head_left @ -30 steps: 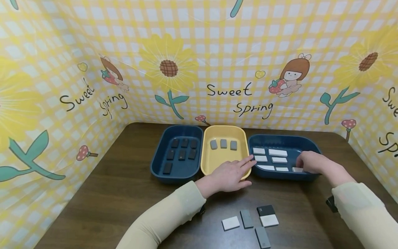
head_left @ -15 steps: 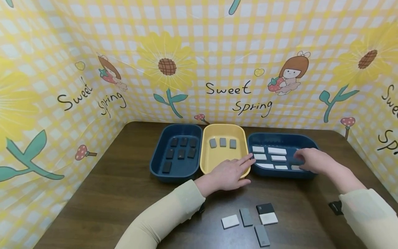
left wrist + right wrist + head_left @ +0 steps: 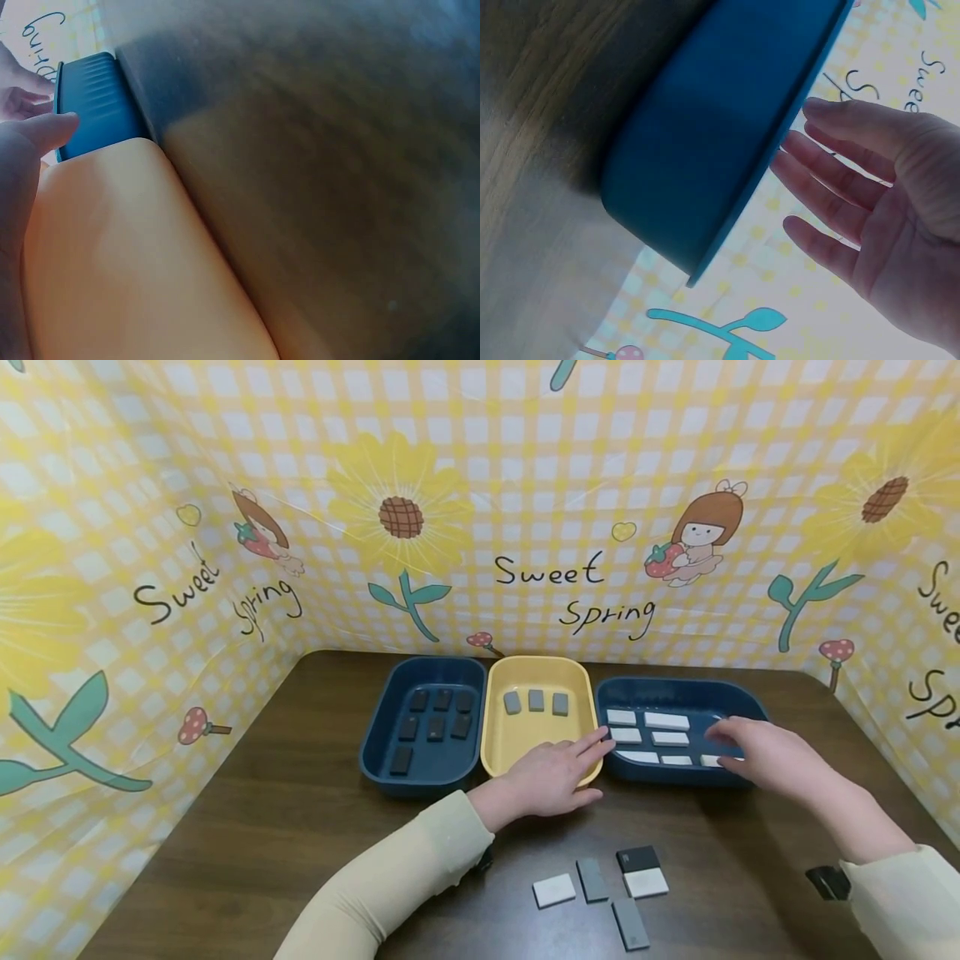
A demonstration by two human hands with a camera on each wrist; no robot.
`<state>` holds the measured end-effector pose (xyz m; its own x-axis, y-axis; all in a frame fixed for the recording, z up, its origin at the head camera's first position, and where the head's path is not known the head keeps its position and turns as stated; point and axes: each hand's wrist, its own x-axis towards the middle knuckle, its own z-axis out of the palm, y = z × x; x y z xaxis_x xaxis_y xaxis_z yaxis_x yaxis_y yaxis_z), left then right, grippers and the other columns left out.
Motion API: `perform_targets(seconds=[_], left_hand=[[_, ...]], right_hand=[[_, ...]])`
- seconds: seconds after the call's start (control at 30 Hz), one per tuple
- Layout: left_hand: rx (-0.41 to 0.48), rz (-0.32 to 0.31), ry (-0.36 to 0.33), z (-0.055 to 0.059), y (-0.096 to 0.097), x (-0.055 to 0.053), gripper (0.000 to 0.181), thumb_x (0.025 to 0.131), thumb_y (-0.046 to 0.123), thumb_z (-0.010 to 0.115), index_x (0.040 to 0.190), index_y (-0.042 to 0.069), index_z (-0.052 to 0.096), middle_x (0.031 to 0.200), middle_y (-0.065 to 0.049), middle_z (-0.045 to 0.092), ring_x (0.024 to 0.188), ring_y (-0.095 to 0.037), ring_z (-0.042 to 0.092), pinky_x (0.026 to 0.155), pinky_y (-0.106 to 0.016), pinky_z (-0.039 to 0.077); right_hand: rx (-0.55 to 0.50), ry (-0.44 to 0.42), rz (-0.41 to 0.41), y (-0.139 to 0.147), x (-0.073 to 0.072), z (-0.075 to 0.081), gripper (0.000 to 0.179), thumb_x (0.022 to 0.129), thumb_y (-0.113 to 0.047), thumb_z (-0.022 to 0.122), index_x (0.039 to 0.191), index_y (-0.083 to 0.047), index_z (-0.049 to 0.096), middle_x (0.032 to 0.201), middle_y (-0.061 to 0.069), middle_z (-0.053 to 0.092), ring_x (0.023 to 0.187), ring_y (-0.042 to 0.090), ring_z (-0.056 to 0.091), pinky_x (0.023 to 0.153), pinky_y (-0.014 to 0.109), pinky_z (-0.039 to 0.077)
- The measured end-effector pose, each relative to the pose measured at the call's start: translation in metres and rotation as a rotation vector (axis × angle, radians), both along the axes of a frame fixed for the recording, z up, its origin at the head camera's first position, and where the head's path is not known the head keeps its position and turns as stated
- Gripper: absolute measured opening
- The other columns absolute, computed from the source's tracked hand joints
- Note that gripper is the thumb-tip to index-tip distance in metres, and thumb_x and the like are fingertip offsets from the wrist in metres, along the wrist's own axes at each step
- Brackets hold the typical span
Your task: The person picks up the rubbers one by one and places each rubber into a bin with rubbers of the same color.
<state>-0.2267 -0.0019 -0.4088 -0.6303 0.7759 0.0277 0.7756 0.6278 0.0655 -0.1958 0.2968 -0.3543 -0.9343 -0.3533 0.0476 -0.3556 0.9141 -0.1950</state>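
Observation:
My left hand (image 3: 549, 778) rests over the front right corner of the yellow tray (image 3: 491, 727), its fingers extended toward the rim of the right-hand blue tray (image 3: 678, 687). Over the right end of that blue tray is my right hand (image 3: 772, 758), fingers spread and slightly bent, holding nothing. A white block (image 3: 711, 761) lies under its thumb, partly covered. Several other white blocks (image 3: 667, 722) lie flat in rows in the same tray. In the right wrist view the fingers of my right hand (image 3: 885, 187) reach over the rim, and the tray's inside is hidden.
Three grey blocks (image 3: 536, 700) sit in the yellow tray. The left blue tray (image 3: 372, 760) holds several black blocks (image 3: 436, 728). On the brown table in front lie two white blocks (image 3: 553, 891), two grey blocks (image 3: 630, 924) and a black block (image 3: 637, 858).
My right hand has let go of a white block, leaving it in the right-hand blue tray, and its fingers have spread as it lifted slightly. My left hand has stayed in place.

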Motion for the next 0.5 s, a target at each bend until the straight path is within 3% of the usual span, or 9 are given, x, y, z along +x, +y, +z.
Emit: perform_targets(seconds=[0.27, 0.5], left_hand=[[-0.001, -0.017, 0.011, -0.001, 0.0, -0.002, 0.069, 0.096, 0.033, 0.055, 0.156, 0.018, 0.023, 0.161, -0.001, 0.017, 0.111, -0.015, 0.057, 0.087, -0.028, 0.048], [-0.008, -0.021, 0.017, -0.001, -0.001, -0.002, 0.071, 0.095, 0.031, 0.056, 0.156, 0.018, 0.022, 0.161, -0.001, 0.017, 0.103, -0.014, 0.059, 0.078, -0.025, 0.048]], right_hand=[[-0.003, 0.102, 0.028, -0.007, 0.02, 0.003, 0.036, 0.08, -0.011, 0.079, 0.113, -0.001, 0.067, 0.107, 0.018, 0.067, 0.096, 0.035, 0.063, 0.08, 0.055, 0.051], [-0.011, 0.157, 0.084, -0.021, 0.037, 0.0, 0.032, 0.077, -0.011, 0.082, 0.106, -0.007, 0.07, 0.098, 0.006, 0.068, 0.086, 0.023, 0.065, 0.07, 0.045, 0.055]])
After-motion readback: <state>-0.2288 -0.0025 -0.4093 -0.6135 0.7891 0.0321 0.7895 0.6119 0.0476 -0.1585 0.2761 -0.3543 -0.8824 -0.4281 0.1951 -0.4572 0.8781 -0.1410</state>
